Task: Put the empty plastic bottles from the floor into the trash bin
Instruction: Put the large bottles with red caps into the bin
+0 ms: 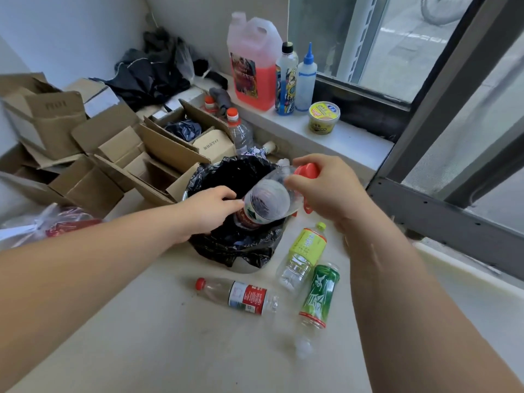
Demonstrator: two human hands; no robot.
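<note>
A clear plastic bottle with a red cap and a red label is held tilted over the trash bin, which is lined with a black bag. My left hand grips its lower end by the label. My right hand holds its neck just below the cap. Three more bottles lie on the floor in front of the bin: a red-labelled one, a yellow-green one and a green one.
Open cardboard boxes crowd the left of the bin. Behind it stands a red-capped bottle. The windowsill carries a pink jug, two bottles and a yellow tub. A dark door frame runs along the right.
</note>
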